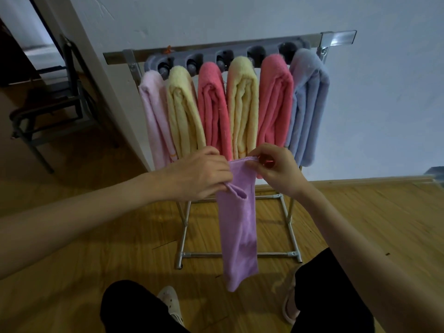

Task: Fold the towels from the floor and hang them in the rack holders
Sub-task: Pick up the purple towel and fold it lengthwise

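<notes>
The purple towel (236, 227) hangs in the air at the centre of the view, in front of the rack (223, 50), which stands at about 12 o'clock from it. It is folded into a long narrow strip and its lower end reaches down near the floor (96, 236). I judge it light and very soft; it has no stiffness and follows gravity, so it is best taken by the upper edge, at both corners, to keep the fold together.

The left hand (199, 173), at 10 o'clock of the towel, pinches the left side of the upper part with curled fingers. The right hand (276, 168), at 2 o'clock, pinches the top edge between thumb and fingertips. Both hands are closed on the cloth.

Six folded towels already hang from the rack holders.
</notes>
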A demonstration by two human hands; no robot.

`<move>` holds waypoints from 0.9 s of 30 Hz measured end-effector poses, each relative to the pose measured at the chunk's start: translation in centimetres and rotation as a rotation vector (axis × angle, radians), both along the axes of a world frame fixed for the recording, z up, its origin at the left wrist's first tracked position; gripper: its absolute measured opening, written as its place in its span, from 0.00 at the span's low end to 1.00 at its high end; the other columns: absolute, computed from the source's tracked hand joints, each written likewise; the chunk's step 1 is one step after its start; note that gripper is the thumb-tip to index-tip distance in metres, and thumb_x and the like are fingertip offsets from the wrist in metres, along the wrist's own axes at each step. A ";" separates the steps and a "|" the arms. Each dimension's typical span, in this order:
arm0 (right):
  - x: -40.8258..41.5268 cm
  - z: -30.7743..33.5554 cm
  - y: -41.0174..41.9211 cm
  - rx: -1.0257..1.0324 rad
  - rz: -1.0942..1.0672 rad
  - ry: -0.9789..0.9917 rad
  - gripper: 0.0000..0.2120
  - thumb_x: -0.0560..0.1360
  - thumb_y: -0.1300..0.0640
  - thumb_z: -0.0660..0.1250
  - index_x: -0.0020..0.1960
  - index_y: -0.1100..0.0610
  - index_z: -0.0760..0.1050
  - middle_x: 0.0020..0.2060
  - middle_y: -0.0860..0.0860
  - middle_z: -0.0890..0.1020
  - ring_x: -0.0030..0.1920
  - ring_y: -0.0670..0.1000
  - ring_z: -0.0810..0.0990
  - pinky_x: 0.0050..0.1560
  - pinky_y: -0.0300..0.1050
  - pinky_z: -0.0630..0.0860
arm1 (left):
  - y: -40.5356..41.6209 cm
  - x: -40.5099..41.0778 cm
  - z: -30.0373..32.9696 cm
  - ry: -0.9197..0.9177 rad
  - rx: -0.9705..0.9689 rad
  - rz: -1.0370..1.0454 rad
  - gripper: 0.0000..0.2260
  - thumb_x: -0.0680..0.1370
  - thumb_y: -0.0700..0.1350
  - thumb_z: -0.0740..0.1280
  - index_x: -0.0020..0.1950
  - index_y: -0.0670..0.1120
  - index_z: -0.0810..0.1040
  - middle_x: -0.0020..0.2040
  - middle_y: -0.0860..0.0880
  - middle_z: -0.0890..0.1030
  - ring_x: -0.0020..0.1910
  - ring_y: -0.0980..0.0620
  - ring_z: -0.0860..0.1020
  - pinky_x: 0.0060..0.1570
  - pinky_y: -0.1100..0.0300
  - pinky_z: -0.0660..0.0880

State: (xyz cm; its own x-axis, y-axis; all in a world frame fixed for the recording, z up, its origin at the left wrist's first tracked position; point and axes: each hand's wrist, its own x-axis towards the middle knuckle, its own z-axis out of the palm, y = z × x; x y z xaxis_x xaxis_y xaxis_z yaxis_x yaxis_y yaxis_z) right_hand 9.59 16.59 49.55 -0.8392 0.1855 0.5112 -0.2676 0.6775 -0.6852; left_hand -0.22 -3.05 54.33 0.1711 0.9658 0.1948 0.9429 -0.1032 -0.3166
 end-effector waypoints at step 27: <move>0.7 1.1 0.0 -0.478 0.229 -0.069 0.10 0.76 0.70 0.64 0.57 0.69 0.78 0.30 0.45 0.81 0.30 0.42 0.76 0.32 0.31 0.70 | 1.7 1.2 -1.3 -0.278 0.533 0.300 0.12 0.77 0.45 0.65 0.36 0.40 0.76 0.29 0.46 0.76 0.31 0.47 0.74 0.43 0.50 0.71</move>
